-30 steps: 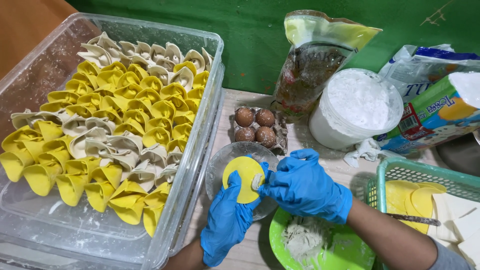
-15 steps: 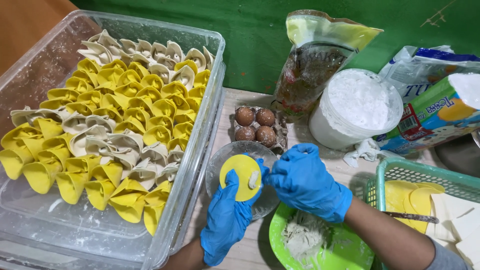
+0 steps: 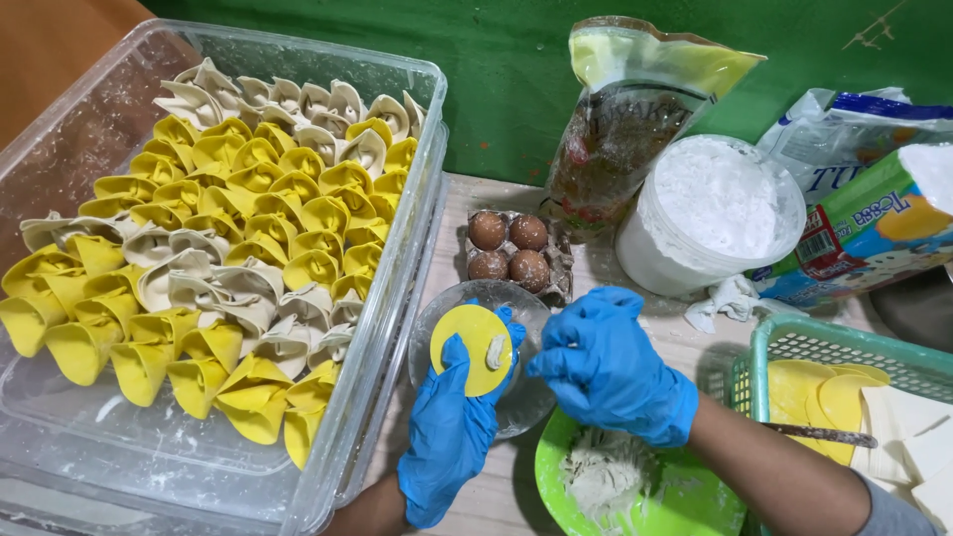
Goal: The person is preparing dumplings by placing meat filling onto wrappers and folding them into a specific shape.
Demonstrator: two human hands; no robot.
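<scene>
My left hand (image 3: 449, 427), in a blue glove, holds a round yellow dumpling wrapper (image 3: 469, 347) flat on its fingers. A small dab of pale filling (image 3: 493, 351) sits near the wrapper's right edge. My right hand (image 3: 608, 362), also gloved in blue, hovers just right of the wrapper with its fingers curled; I cannot see whether it holds anything. Both hands are above a small clear glass bowl (image 3: 516, 407). A green bowl of pale filling (image 3: 606, 486) lies below my right hand.
A large clear plastic tub (image 3: 392, 328) on the left holds several folded yellow and white dumplings (image 3: 248, 238). Brown eggs in a carton (image 3: 516, 248), a white tub of flour (image 3: 710, 213), bags, and a green basket of wrappers (image 3: 844, 397) stand on the right.
My right hand has drawn back a little from the wrapper, leaving a dab of filling on it. My left hand has barely moved.
</scene>
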